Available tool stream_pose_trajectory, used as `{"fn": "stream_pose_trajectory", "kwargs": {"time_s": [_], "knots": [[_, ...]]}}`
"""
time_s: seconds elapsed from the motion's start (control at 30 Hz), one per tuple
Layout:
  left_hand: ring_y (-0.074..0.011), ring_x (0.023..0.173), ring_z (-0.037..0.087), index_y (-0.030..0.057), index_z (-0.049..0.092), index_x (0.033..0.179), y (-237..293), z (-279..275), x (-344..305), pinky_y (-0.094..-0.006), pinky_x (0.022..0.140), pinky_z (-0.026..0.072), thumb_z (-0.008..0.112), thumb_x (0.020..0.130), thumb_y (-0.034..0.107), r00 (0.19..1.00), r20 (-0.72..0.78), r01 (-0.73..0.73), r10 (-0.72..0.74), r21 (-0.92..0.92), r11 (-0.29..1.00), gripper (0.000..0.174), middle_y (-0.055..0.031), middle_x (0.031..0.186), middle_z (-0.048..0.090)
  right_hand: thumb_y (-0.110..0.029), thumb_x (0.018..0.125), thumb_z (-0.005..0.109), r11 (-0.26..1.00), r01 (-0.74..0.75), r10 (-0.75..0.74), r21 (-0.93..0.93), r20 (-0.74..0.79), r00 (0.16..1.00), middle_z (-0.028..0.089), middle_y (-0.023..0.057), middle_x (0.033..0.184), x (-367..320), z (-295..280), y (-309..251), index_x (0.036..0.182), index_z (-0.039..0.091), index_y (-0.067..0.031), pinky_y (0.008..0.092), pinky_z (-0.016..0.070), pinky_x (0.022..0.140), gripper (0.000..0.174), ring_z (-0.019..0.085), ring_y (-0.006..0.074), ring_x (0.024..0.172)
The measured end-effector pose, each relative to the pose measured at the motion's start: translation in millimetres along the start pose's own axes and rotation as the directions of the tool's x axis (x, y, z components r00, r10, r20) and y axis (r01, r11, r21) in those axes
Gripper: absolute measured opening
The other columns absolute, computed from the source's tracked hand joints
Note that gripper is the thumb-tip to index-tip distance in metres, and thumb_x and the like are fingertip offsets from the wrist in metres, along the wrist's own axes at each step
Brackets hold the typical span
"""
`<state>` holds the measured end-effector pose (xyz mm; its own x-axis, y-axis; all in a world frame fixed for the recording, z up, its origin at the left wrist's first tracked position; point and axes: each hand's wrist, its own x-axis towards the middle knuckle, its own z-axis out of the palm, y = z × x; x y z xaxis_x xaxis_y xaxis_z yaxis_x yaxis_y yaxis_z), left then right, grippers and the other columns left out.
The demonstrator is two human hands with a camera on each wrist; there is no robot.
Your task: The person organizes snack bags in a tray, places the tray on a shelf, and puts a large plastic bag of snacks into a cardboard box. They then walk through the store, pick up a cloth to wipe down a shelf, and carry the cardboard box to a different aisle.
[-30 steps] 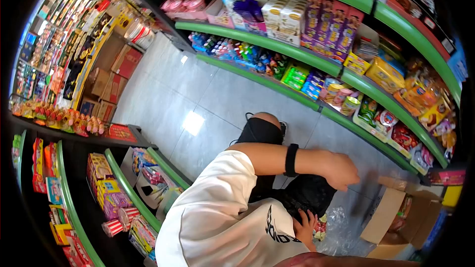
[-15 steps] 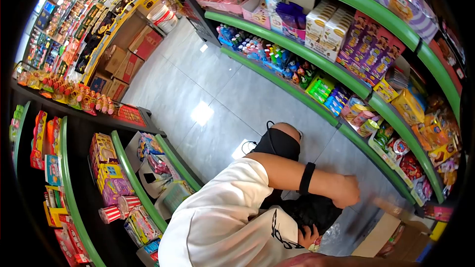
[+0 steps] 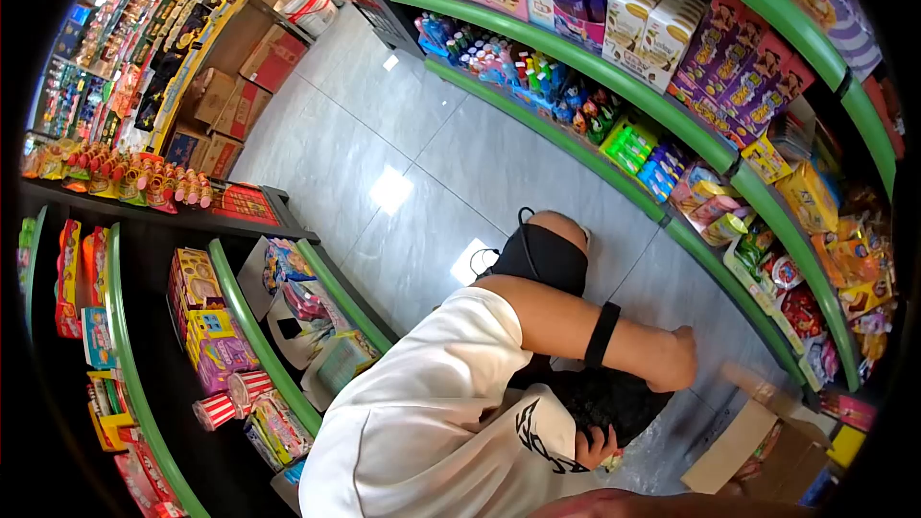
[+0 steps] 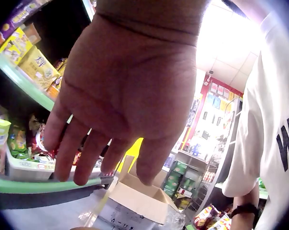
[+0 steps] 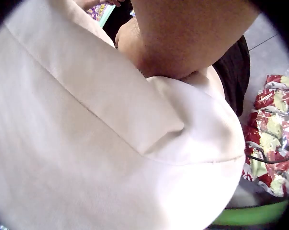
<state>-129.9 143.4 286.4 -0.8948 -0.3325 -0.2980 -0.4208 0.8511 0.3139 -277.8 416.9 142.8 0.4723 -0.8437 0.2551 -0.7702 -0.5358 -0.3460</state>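
Observation:
My left hand, palm facing its camera, hangs with loosely bent fingers and holds nothing. In the head view that arm, with a black wristband, reaches over a black-clothed knee. Low in the same view, my right hand rests its fingers on the dark cloth beside the shirt. The right wrist view is mostly white shirt and a bare limb, with the right hand itself hidden. Red and cream snack packets in clear plastic lie on the floor near it. An open cardboard box stands beyond the left fingers.
Green-edged shelves full of sweets and snacks curve along the far side. Another snack shelf stands at the left, behind the person. Grey tiled floor runs between them. Cardboard cartons are stacked at the back.
The head view has swung, so shelves and floor shift within it. The left hand stays out over the knee and the right hand stays on the dark cloth.

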Motion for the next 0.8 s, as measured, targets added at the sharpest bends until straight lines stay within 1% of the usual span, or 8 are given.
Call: {"fn": "stream_pose_trajectory", "kwargs": {"time_s": [0.17, 0.27, 0.33, 0.43, 0.47, 0.53, 0.73, 0.8], "knots": [[-0.0209, 0.079, 0.060, 0.0098, 0.068, 0.083, 4, 9, 8, -0.0370, 0.067, 0.0369, 0.063, 0.068, 0.025, 0.991, -0.129, -0.025, 0.021, -0.031, 0.999, 0.021, -0.0037, 0.083, 0.066, -0.027, 0.078, 0.062, 0.997, -0.029, 0.033, 0.071, -0.059, 0.998, 0.052, 0.0064, 0.103, 15, -14, -12, 0.089, 0.061, -0.0189, 0.0508, 0.0300, 0.089, 0.014, 0.042, 0.0380, 0.110], [-0.0200, 0.073, 0.059, 0.0100, 0.068, 0.076, 4, 7, 8, -0.0368, 0.063, 0.0353, 0.063, 0.067, 0.025, 0.992, -0.128, -0.017, 0.013, -0.035, 0.999, 0.018, -0.0024, 0.077, 0.065, -0.026, 0.076, 0.062, 0.997, -0.040, 0.041, 0.061, -0.009, 0.999, 0.052, 0.0055, 0.104, 21, -21, -15, 0.090, 0.062, -0.0215, 0.0496, 0.0306, 0.089, 0.014, 0.042, 0.0369, 0.111], [-0.0212, 0.070, 0.058, 0.0085, 0.068, 0.074, 6, 14, 5, -0.0371, 0.061, 0.0352, 0.063, 0.066, 0.026, 0.970, -0.238, 0.047, -0.042, 0.013, 0.999, 0.020, -0.0053, 0.077, 0.065, -0.026, 0.074, 0.063, 0.999, -0.008, 0.007, 0.046, 0.022, 1.000, 0.053, 0.0050, 0.104, 23, -27, -14, 0.087, 0.063, -0.0238, 0.0493, 0.0305, 0.090, 0.014, 0.042, 0.0360, 0.112], [-0.0227, 0.068, 0.058, 0.0059, 0.067, 0.078, 2, 20, 7, -0.0368, 0.060, 0.0353, 0.062, 0.065, 0.026, 0.990, -0.138, 0.025, -0.027, -0.015, 1.000, 0.024, -0.0094, 0.078, 0.064, -0.028, 0.073, 0.062, 0.992, -0.029, 0.024, 0.124, 0.038, 0.999, 0.053, 0.0088, 0.104, 24, -29, -14, 0.086, 0.064, -0.0184, 0.0519, 0.0280, 0.095, 0.016, 0.041, 0.0395, 0.113], [-0.0227, 0.068, 0.058, 0.0059, 0.067, 0.078, 3, 21, 6, -0.0368, 0.060, 0.0353, 0.062, 0.065, 0.026, 0.991, -0.133, 0.014, -0.016, -0.020, 1.000, 0.024, -0.0094, 0.078, 0.064, -0.028, 0.072, 0.062, 0.992, -0.035, 0.029, 0.119, 0.050, 0.998, 0.053, 0.0083, 0.104, 25, -31, -15, 0.087, 0.065, -0.0188, 0.0508, 0.0285, 0.094, 0.017, 0.040, 0.0392, 0.113], [-0.0212, 0.085, 0.061, 0.0122, 0.071, 0.090, 8, 14, -3, -0.0398, 0.072, 0.0374, 0.068, 0.068, 0.023, 0.985, -0.107, 0.145, -0.137, 0.070, 0.987, 0.025, -0.0060, 0.095, 0.067, -0.028, 0.072, 0.062, 0.992, -0.045, 0.038, 0.121, 0.062, 0.997, 0.053, 0.0081, 0.104, 23, -34, -15, 0.086, 0.065, -0.0188, 0.0505, 0.0287, 0.094, 0.017, 0.041, 0.0389, 0.112], [-0.0221, 0.089, 0.061, 0.0139, 0.070, 0.083, 3, 29, 14, -0.0410, 0.074, 0.0387, 0.067, 0.068, 0.022, 0.961, -0.272, 0.039, -0.050, -0.046, 0.998, 0.018, -0.0036, 0.091, 0.066, -0.027, 0.071, 0.065, 0.993, -0.047, 0.048, 0.109, -0.002, 0.999, 0.055, 0.0050, 0.102, 31, -36, -14, 0.089, 0.068, -0.0234, 0.0466, 0.0311, 0.087, 0.019, 0.044, 0.0340, 0.110], [-0.0232, 0.084, 0.061, 0.0112, 0.068, 0.086, -1, 19, 12, -0.0409, 0.073, 0.0404, 0.063, 0.070, 0.023, 0.975, -0.222, -0.016, 0.002, -0.060, 0.998, 0.020, -0.0062, 0.089, 0.065, -0.029, 0.071, 0.065, 0.990, -0.086, 0.085, 0.111, 0.018, 0.996, 0.055, 0.0050, 0.101, 31, -44, -15, 0.089, 0.068, -0.0227, 0.0465, 0.0310, 0.087, 0.020, 0.044, 0.0339, 0.109]]}}
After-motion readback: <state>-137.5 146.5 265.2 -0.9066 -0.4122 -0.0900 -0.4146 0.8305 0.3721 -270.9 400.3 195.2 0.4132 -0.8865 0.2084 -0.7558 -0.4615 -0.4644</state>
